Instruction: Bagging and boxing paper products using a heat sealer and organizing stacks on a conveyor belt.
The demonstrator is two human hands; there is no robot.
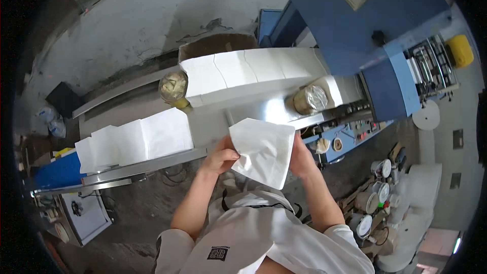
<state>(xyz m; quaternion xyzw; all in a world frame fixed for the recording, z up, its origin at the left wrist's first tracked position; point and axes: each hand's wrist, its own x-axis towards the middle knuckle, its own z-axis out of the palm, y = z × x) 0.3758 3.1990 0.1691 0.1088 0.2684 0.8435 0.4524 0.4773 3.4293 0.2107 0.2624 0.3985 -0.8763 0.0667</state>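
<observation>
A bundle of white paper [262, 152], flat and roughly four-sided like paper bags, is held in front of my body, over the near edge of the metal table. My left hand [221, 158] grips its left edge, the thumb lying on the front face. Along the right edge my right hand [301, 157] closes on the same bundle, with most of its fingers hidden behind. Beyond it, a long row of white paper stacks [228, 75] stands on the table [210, 122]. Another white paper row [142, 139] lies to the left.
Two tape-wrapped, jar-like weights [173, 87] [310, 100] flank the far row. A blue machine [365, 20] rises at the right, beside a control panel [357, 134]. Buckets [380, 167] and large white rolls [423, 193] stand lower right. A small side table [86, 215] is lower left.
</observation>
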